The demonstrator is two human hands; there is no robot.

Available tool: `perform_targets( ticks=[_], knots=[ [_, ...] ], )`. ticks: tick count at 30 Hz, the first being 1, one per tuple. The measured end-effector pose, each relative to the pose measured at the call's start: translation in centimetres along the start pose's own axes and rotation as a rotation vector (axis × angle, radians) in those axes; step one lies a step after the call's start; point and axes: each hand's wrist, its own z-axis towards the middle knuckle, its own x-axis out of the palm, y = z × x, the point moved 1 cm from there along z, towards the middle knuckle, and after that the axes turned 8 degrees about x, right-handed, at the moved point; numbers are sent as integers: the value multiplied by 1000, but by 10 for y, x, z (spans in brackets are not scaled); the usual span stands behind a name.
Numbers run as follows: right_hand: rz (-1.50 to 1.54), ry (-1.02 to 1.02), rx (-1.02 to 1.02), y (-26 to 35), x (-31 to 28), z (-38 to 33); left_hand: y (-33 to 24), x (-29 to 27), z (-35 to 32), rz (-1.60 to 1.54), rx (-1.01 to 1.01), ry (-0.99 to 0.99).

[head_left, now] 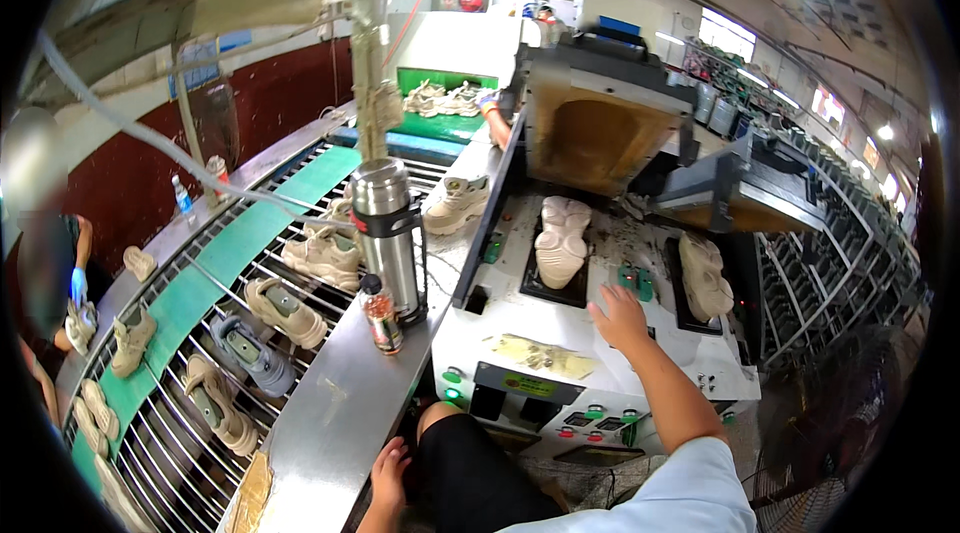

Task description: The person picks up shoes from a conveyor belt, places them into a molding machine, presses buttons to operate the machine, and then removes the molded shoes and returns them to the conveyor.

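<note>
My right hand (pixel 622 318) rests on the white press machine (pixel 465 338), palm down with fingers stretched out and nothing held. Its fingertips are just short of a pair of green buttons (pixel 635 281). Left of them, a cream shoe (pixel 562 243) lies sole up on a black pad beneath a raised lid (pixel 595 118). On the right-hand pad sits a second pale shoe (pixel 705 278), with another lid (pixel 745 193) tilted up behind it. My left hand (pixel 390 473) is low by my knee, beside the metal table's edge, fingers loosely apart and holding nothing.
A roller conveyor (pixel 175 433) with a green belt (pixel 235 223) carries several shoes on the left. A steel flask (pixel 390 233) and a small bottle (pixel 380 315) stand on the metal ledge (pixel 340 413). A co-worker's gloved hand (pixel 487 103) is near shoes at the back.
</note>
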Motion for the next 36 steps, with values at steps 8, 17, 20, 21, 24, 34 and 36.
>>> perform_targets(
  ticks=[8,17,20,21,24,34,36],
  knots=[
    [44,-321,188,-163,-97,-29,9,121,82,-523,-111,230],
    [58,20,868,-237,-120,59,9,100,58,-470,-157,179],
    [12,359,926,-265,-90,97,12,133,74,-504,-161,209],
    [-82,213,968,-220,-96,90,3,146,74,-500,-166,141],
    [-87,191,985,-206,-114,81,13,154,79,-519,-158,127],
    [-103,-729,740,-227,-71,-8,6,55,13,-400,-89,108],
    [-86,-828,585,-227,-48,-33,5,21,-10,-366,-91,41]
  ],
)
